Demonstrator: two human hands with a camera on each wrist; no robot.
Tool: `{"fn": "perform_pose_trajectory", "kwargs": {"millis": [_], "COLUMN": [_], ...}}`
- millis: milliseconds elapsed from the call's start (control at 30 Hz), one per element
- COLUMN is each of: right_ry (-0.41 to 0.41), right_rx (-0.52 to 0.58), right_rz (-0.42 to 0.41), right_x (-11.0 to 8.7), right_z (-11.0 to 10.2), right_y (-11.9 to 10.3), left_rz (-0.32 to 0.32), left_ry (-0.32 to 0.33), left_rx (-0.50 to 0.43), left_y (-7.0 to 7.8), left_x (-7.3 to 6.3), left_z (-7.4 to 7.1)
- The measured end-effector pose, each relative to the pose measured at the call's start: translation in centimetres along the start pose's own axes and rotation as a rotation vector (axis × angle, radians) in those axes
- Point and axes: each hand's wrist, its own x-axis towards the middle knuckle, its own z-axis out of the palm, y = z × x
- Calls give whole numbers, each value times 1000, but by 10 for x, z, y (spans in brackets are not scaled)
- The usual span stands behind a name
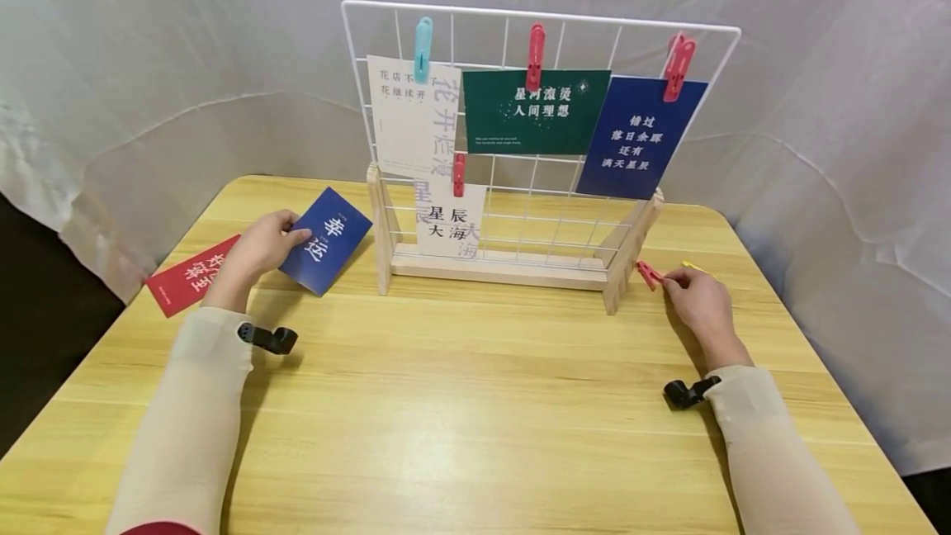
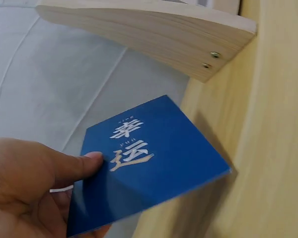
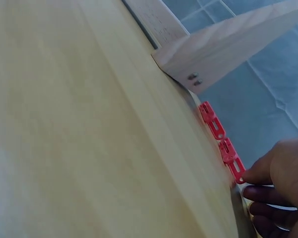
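My left hand [image 1: 256, 250] pinches a blue card [image 1: 319, 250] with white characters, its thumb on the card's face. In the left wrist view the card [image 2: 144, 163] is tilted, one corner close over the table. A red card [image 1: 182, 281] lies beside the left wrist, partly covered by it. At the table's right, my right hand [image 1: 702, 304] pinches the end of a red clothespin [image 3: 232, 159] between thumb and fingers. Another red clothespin [image 3: 212, 120] lies in line just past it. Behind that hand a yellow clothespin [image 1: 694, 267] shows partly.
A white wire grid [image 1: 550, 21] stands in a wooden base [image 1: 498, 271] between the hands. Hung on it with clothespins are a green card [image 1: 538, 134], a dark blue card [image 1: 631, 110] and two white cards, one higher [image 1: 404, 126], one lower [image 1: 449, 242]. Grey cloth [image 1: 186, 40] hangs behind.
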Motion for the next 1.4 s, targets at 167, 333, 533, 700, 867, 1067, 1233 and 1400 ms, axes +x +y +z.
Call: {"fn": "perform_pose_trajectory", "kwargs": {"millis": [167, 333, 533, 700, 867, 1067, 1233, 1400], "right_ry": [-17, -59, -52, -60, -82, -89, -98, -148], "right_rx": [18, 52, 41, 33, 30, 44, 32, 52], "right_rz": [-23, -65, -104, -98, -51, -5, -8, -7], "right_x": [0, 0, 0, 0, -2, -3, -2, -1], "right_z": [-2, -1, 2, 1, -2, -8, -14, -19], "right_y": [-1, -6, -7, -6, -5, -4, -7, -7], "left_rz": [41, 80, 98, 90, 79, 115, 183, 310], "left_ry": [57, 121, 170, 212, 246, 263, 254, 207], "left_rx": [-85, -174, -228, -295, -385, -494, -609, -759], "left_y": [6, 11, 12, 14, 15, 16, 20, 25], "left_x": [-2, -7, -10, -12, -15, -18, -23, -25], "left_z": [-5, -8, -10, -11, -16, -23, -24, -23]}}
